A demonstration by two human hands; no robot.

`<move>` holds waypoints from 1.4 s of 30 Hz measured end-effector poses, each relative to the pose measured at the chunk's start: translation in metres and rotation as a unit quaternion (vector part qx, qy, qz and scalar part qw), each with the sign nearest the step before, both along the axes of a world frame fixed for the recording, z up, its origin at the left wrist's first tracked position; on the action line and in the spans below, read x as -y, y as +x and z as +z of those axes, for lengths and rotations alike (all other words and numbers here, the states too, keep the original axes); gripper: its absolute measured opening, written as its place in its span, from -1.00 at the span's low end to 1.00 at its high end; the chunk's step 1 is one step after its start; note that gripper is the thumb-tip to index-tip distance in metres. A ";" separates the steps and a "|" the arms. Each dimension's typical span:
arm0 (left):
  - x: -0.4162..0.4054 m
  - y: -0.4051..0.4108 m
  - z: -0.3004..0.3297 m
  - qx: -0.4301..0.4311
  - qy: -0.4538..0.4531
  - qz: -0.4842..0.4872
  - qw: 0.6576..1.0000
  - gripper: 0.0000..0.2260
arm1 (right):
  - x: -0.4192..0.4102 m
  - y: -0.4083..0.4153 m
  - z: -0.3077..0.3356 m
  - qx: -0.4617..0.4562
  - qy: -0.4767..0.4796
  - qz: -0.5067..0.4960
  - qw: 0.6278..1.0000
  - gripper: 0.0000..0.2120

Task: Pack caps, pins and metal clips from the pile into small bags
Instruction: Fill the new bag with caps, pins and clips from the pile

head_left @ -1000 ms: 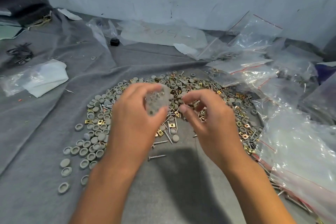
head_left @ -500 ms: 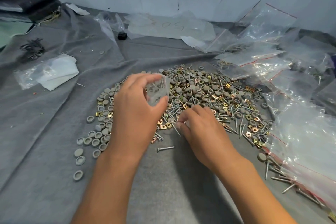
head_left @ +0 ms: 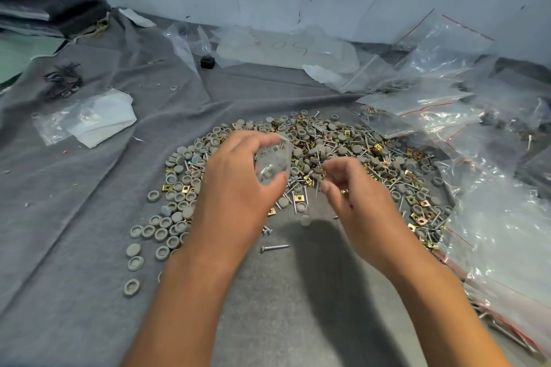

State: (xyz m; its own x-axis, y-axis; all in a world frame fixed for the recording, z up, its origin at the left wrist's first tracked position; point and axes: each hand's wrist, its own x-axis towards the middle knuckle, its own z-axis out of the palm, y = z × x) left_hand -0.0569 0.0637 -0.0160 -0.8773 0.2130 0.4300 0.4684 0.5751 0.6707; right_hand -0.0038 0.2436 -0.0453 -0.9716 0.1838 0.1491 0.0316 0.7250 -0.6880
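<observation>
A pile [head_left: 343, 152] of grey round caps, silver pins and gold metal clips spreads over the grey cloth [head_left: 89, 217] in the middle. My left hand [head_left: 238, 188] holds a small clear bag [head_left: 272, 162] above the pile's near edge, thumb below and fingers on top; a few parts show inside it. My right hand [head_left: 354, 197] hovers just right of the bag, fingers curled, pinching small parts [head_left: 318, 176] from the pile at its fingertips. A lone pin [head_left: 274, 247] lies on the cloth between my wrists.
Clear zip bags with red strips [head_left: 492, 217] are heaped along the right side and back right. A bag with white paper [head_left: 89, 119] lies at the left, black wire clips [head_left: 62, 77] beyond it. A small black block [head_left: 207, 62] sits near the wall.
My right hand has lifted off the pile with small parts pinched and come up beside the bag. My left hand keeps its hold on the bag.
</observation>
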 end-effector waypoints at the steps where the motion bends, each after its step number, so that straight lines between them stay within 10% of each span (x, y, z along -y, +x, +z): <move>1: -0.001 0.000 -0.001 0.005 -0.005 -0.004 1.000 -0.60 | -0.001 0.001 0.004 -0.021 -0.037 0.003 0.999 -0.88; 7: -0.009 0.003 -0.006 0.037 -0.043 -0.046 0.997 -0.59 | 0.014 0.002 0.020 -0.103 -0.156 0.044 0.981 -0.92; 13: -0.015 0.005 -0.007 0.036 -0.076 -0.075 0.994 -0.61 | 0.020 0.004 0.023 -0.210 0.046 0.044 0.976 -0.84; 18: -0.013 0.006 -0.007 0.044 -0.060 -0.074 0.994 -0.59 | 0.015 0.003 0.016 -0.232 0.009 0.021 0.973 -0.79; 24: -0.010 0.004 -0.006 0.034 -0.053 -0.063 0.996 -0.57 | -0.002 -0.011 -0.014 0.072 0.142 0.039 0.987 -0.83; 42: -0.005 0.004 -0.008 0.040 -0.048 -0.064 0.996 -0.58 | -0.013 -0.005 -0.014 0.068 0.155 0.014 0.986 -0.88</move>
State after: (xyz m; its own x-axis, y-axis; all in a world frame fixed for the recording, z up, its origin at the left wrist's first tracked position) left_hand -0.0530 0.0690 -0.0241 -0.8706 0.3625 0.3327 0.4900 0.5773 0.6532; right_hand -0.0091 0.2562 -0.0591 -0.9906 0.1220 0.0620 0.0844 0.9014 -0.4248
